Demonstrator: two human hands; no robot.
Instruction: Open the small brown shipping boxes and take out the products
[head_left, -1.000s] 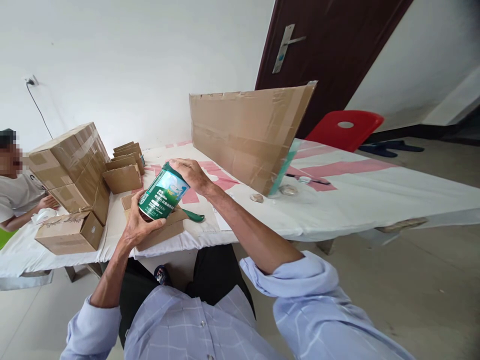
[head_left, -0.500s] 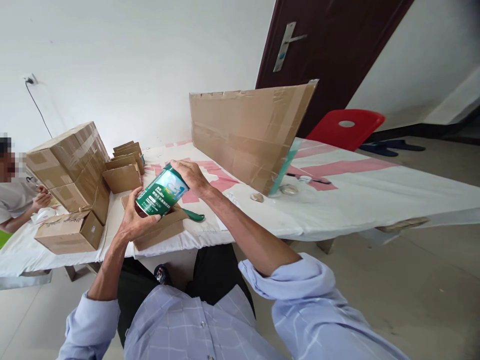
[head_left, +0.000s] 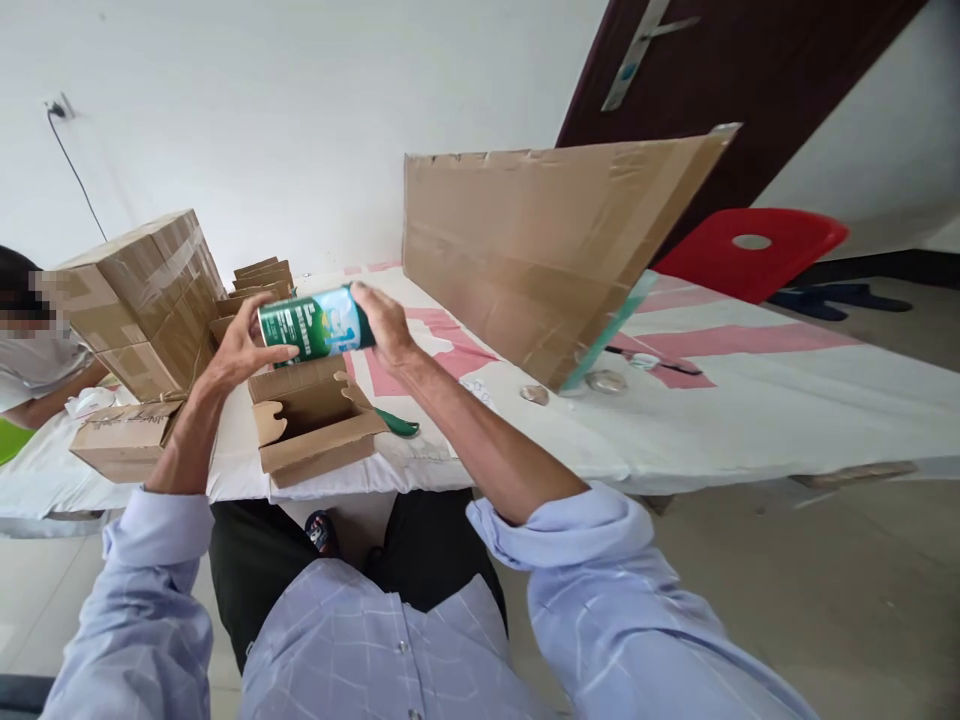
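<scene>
my left hand [head_left: 238,348] and right hand [head_left: 386,325] grip the green can [head_left: 315,322] by its two ends, tipped on its side near the far edge of the open box [head_left: 322,456]. a green strip [head_left: 399,424] lies just beside that box. taped cartons [head_left: 142,310] crowd my left, and my forearm partly hides a small closed box [head_left: 116,445]. a big cardboard panel [head_left: 540,240] stands beyond, rightward.
</scene>
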